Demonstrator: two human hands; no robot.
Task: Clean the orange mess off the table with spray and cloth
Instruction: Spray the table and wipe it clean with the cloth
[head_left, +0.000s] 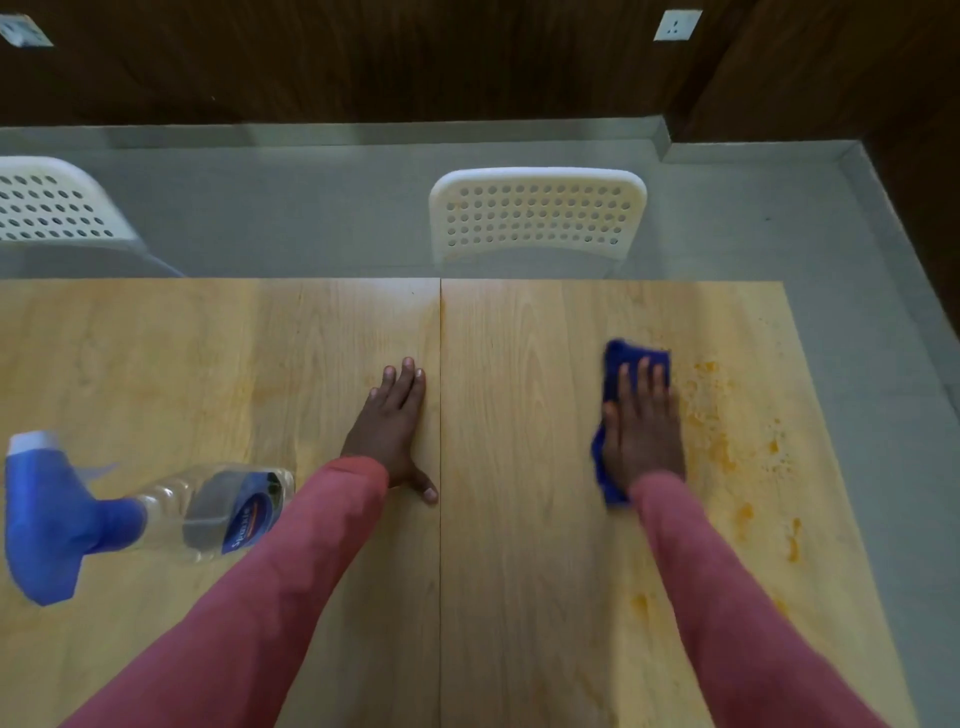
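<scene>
My right hand (644, 426) lies flat with straight fingers on a folded blue cloth (615, 358), pressing it onto the light wooden table (519, 571). Orange smears and specks (717, 415) spread over the table just to the right of the cloth and down toward the near right edge. Flat on the table beside the centre seam rests my left hand (397, 426), fingers straight, holding nothing. A clear spray bottle (208, 512) with a blue trigger head lies on its side at the left, apart from both hands.
A white perforated chair (537, 215) stands behind the table's far edge, and another white chair (47, 202) sits at the far left. Grey floor runs past the table's right edge. Dark wooden walls close the back.
</scene>
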